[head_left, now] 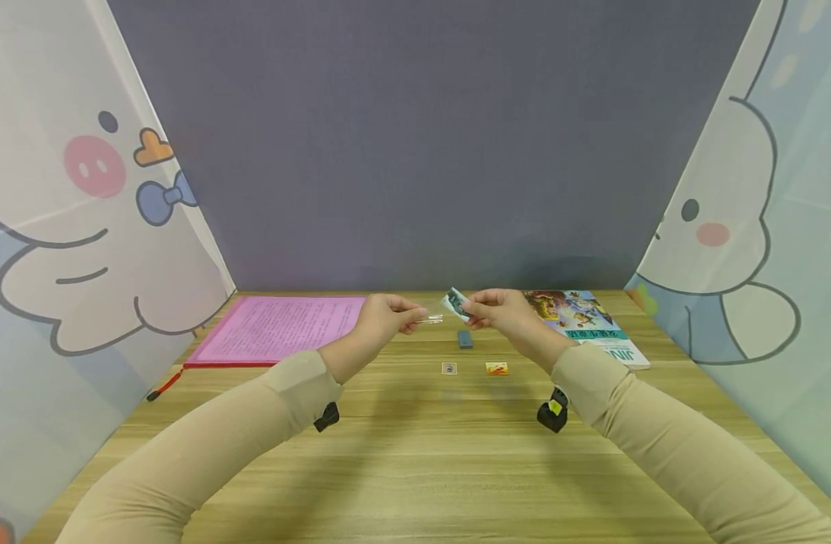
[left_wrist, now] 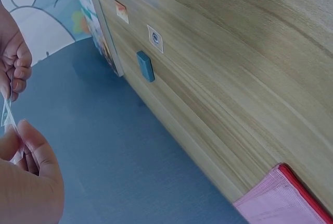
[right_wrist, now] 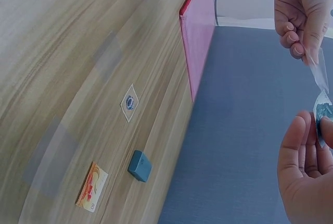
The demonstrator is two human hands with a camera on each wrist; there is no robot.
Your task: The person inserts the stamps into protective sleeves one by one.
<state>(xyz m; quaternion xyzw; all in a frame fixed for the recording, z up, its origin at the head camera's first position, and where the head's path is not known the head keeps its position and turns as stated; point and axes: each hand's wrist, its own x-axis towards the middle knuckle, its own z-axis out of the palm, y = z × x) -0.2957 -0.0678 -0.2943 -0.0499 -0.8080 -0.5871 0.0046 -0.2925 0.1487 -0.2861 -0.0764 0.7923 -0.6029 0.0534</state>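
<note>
My left hand pinches a small clear plastic sleeve between thumb and fingers. In my right hand is a small stamp-like paper with a white border and a dark teal picture, held by one edge. In the right wrist view the paper's corner lies at the mouth of the sleeve; whether it is inside I cannot tell. Both hands are raised above the table. Below them lie a small stamp with a round blue mark, an orange-yellow stamp and a blue-grey block.
A pink mesh pouch with red zipper edging lies at the left, papers showing through. On the right is a colourful book. Two faint clear sleeves lie flat near the stamps. A dark panel stands behind the table.
</note>
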